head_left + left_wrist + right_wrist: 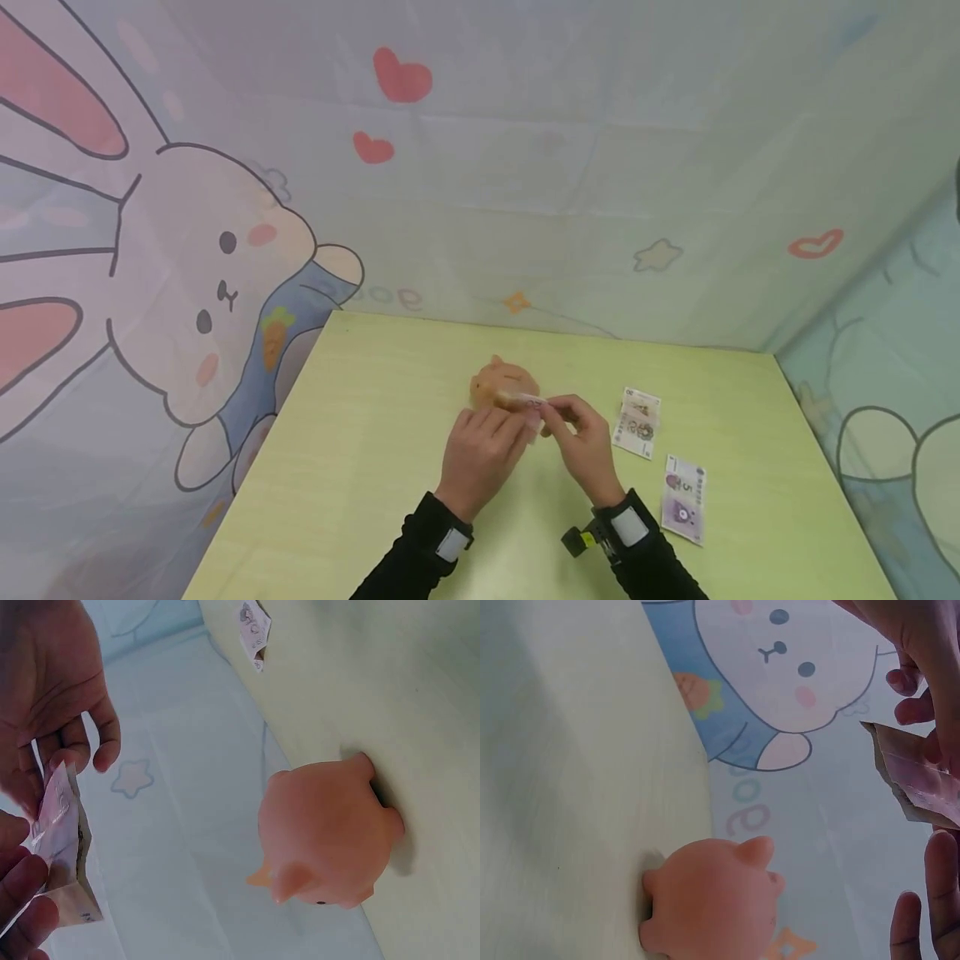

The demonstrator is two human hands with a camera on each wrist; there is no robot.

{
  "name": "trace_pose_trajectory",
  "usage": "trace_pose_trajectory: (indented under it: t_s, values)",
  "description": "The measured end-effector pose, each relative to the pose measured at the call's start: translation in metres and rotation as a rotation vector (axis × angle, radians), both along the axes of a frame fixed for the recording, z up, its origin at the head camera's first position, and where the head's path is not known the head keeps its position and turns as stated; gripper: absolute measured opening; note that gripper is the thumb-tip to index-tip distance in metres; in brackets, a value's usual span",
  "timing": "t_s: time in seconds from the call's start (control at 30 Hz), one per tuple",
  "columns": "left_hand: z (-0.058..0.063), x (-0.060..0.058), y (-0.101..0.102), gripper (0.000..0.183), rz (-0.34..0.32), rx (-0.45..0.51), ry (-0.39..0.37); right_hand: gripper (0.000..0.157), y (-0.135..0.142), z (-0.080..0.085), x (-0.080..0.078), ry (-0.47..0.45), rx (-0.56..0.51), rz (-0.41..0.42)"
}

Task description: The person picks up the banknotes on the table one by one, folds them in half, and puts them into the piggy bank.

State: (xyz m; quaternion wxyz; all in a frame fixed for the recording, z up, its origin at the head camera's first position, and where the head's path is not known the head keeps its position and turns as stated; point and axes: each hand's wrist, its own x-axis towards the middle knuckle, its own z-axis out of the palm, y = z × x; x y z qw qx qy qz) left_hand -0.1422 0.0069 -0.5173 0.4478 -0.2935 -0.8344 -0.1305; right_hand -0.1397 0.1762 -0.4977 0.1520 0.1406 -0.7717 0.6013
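Both hands hold a folded pinkish-brown banknote (531, 401) in front of an orange-pink piggy bank (505, 377). My left hand (482, 454) pinches one end between thumb and fingers. At the other end, my right hand (581, 442) holds the note with its fingertips, some other fingers standing apart. In the left wrist view the note (64, 840) is bent, with a fold along its length. The piggy bank (326, 832) stands on its feet on the table, apart from both hands. In the right wrist view the right hand is partly cut off.
Two more banknotes lie flat to the right of the hands: a brownish one (637, 423) and a purple one (683, 500) nearer the front. The light yellow table (390, 400) ends at the back against a printed cloth (525, 208) with a rabbit and hearts.
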Motion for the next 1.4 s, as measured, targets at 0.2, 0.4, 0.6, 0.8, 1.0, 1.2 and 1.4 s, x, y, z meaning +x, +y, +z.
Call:
trace_pose_trajectory:
  t_s: [0.2,0.4,0.6,0.8,1.0,1.2,1.4]
  values:
    - [0.011,-0.009,-0.005,0.028,-0.057,0.131,0.0,0.01,0.002,-0.001,0.0,-0.002,-0.001,0.023]
    - [0.011,-0.027,-0.012,0.029,-0.242,0.293,-0.227,0.009,0.001,0.002,0.001,0.016,0.013,0.034]
    - [0.011,-0.037,-0.015,0.023,-0.492,0.399,-0.463,0.009,0.001,0.004,0.002,0.0,0.041,0.03]
    - [0.008,-0.035,-0.017,0.02,-0.493,0.484,-0.636,0.011,0.002,0.005,0.002,0.0,0.06,0.058]
    - [0.008,-0.034,-0.018,0.016,-0.429,0.522,-0.718,0.012,0.001,0.003,0.001,0.0,0.062,0.08]
    - [0.007,-0.033,-0.019,0.016,-0.403,0.54,-0.739,0.012,0.0,0.005,0.002,-0.013,0.085,0.075]
    - [0.005,-0.034,-0.019,0.012,-0.412,0.54,-0.741,0.01,-0.001,0.005,0.001,-0.013,0.091,0.078]
